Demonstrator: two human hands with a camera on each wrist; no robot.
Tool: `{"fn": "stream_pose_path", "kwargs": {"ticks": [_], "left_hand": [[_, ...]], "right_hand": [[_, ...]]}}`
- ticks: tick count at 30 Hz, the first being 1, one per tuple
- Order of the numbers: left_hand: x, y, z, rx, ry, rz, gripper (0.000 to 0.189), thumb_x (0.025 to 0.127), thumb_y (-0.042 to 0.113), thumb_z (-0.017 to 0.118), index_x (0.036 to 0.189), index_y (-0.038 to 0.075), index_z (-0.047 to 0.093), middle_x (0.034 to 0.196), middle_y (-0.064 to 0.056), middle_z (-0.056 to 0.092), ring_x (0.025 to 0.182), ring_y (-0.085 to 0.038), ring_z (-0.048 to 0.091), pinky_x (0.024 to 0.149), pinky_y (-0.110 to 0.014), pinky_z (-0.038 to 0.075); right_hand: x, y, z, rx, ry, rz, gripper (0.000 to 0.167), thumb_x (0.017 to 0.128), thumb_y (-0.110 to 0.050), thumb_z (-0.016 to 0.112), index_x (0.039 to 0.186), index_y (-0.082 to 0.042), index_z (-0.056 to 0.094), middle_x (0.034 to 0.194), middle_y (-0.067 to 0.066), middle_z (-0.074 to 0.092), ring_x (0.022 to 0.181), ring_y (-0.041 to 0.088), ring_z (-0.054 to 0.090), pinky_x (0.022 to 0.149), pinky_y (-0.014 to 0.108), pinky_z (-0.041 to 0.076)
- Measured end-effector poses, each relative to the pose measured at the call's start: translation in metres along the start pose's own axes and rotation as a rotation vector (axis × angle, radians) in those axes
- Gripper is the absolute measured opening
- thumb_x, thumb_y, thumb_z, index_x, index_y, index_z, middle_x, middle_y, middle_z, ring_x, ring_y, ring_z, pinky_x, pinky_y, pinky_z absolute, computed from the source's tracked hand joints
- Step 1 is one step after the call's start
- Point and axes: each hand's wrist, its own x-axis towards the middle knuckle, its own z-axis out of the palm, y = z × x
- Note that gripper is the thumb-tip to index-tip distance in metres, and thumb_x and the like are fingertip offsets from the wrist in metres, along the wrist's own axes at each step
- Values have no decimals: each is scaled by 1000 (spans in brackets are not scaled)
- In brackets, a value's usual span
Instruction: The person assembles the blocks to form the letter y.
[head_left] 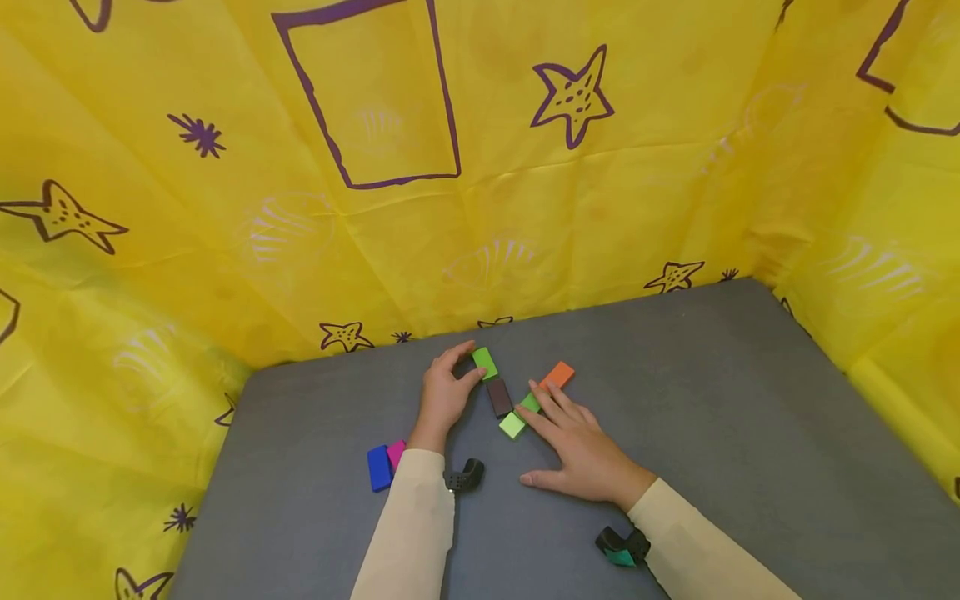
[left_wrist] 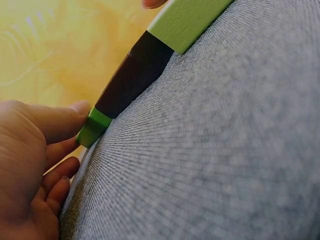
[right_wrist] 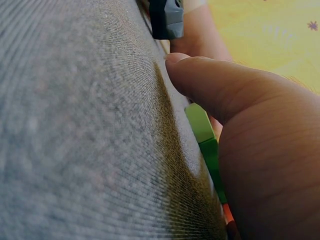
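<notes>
My left hand [head_left: 444,396] pinches a green block [head_left: 485,362] between thumb and fingers at the far end of a bent row on the grey table. A dark brown block [head_left: 498,397] follows it toward me, then a light green block [head_left: 512,426] at the corner. From there a second green block [head_left: 529,403] and an orange block [head_left: 558,375] run off to the far right. My right hand [head_left: 585,454] lies over this second arm, fingers straight and spread, fingertips at its blocks and thumb held apart. In the left wrist view the thumb presses on the green block [left_wrist: 93,127].
A blue block [head_left: 379,468] and a pink block [head_left: 396,452] lie side by side by the left forearm, the sleeve partly covering the pink one. Yellow patterned cloth [head_left: 510,200] rises behind the grey table [head_left: 697,400] and along its sides. Each wrist carries a dark strapped device.
</notes>
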Motion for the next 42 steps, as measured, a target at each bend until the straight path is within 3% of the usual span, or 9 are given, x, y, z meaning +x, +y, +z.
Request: {"fn": "stream_pose_path", "kwargs": {"ticks": [3,10,23,33,37,42], "left_hand": [[0,-1,0,6,-12,11,53,100,16,83,150,10,67,142,-6,70,138,-29,58,128,-50,18],[-2,1,-1,9,-28,-1,53,98,17,86,148,14,70,142,-2,70,138,-31,55,116,-53,39],[-3,1,-1,4,-31,10,52,97,17,86,146,13,71,141,-2,71,136,-33,55,115,-54,40],[-5,3,-3,24,-41,-23,50,99,21,85,147,17,72,142,1,70,135,-30,54,114,-53,41],[-6,5,-3,-15,-30,-33,46,103,26,80,148,16,71,142,1,70,136,-30,54,114,-54,41],[-7,8,-2,-127,4,-63,43,110,35,69,148,14,70,139,-1,71,132,-28,58,109,-52,47]], "right_hand": [[0,-1,-2,-10,-3,0,99,93,-63,81,170,-15,41,180,14,12,165,38,6,118,71,27],[0,-1,-2,-21,-12,4,99,93,-65,79,170,-16,41,181,12,11,165,38,5,118,71,27],[0,-2,-1,-15,-9,5,99,93,-63,80,171,-16,40,181,13,12,165,38,5,118,72,27],[0,-5,-2,5,-14,10,98,94,-62,80,171,-17,40,181,13,12,165,38,5,118,72,26],[-1,-5,-3,6,-14,6,98,94,-62,80,171,-16,40,181,13,12,165,37,5,118,72,26],[-3,-7,-2,-12,-22,-5,97,95,-64,78,170,-17,41,181,13,12,165,37,4,117,72,28]]}}
